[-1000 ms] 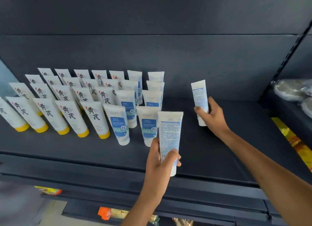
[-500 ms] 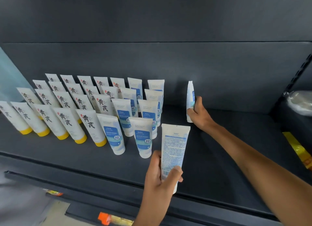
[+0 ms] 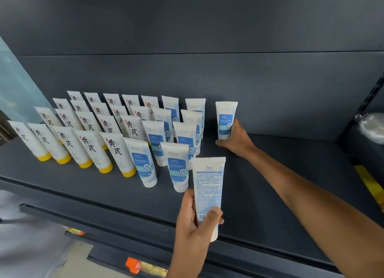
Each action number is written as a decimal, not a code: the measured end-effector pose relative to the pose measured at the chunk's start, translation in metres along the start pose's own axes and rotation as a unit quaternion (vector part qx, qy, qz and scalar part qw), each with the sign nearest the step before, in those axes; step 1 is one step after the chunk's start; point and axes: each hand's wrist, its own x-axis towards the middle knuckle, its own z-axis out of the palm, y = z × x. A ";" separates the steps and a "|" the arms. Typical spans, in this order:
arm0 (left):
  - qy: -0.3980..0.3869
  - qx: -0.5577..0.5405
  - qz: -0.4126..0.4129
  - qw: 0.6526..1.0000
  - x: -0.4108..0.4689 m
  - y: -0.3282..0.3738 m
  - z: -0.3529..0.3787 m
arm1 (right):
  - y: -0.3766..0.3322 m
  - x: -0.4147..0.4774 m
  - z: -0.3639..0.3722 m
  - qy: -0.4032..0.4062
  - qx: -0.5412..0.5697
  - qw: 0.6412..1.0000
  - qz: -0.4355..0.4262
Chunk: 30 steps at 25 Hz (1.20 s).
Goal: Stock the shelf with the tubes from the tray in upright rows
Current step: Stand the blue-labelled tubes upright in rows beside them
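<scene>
Where the right hand (image 3: 234, 140) reaches: centre right of the frame, its grip clamped round the lower half of a blue-labelled tube (image 3: 225, 119), upright and set apart to the right of the rows; its foot is hidden.
Left hand (image 3: 193, 219): lower centre, grip clamped on a second tube (image 3: 207, 186), cap end down, printed back toward the camera, over the shelf's front edge.
Shelf (image 3: 270, 194): dark; yellow-capped tubes (image 3: 89, 144) in rows at left, blue-labelled rows (image 3: 145, 165) just beside them.
</scene>
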 end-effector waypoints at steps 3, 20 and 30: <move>0.005 0.002 0.001 1.000 0.001 0.003 -0.004 | 0.007 -0.001 0.000 -0.012 -0.036 0.999 -0.013; 0.003 -0.005 0.000 1.000 0.009 0.005 -0.010 | -0.003 0.008 0.004 -0.003 -0.025 0.999 -0.033; -0.027 -0.038 -0.003 0.999 0.010 0.004 -0.006 | 0.011 0.012 0.005 0.002 -0.060 0.998 -0.021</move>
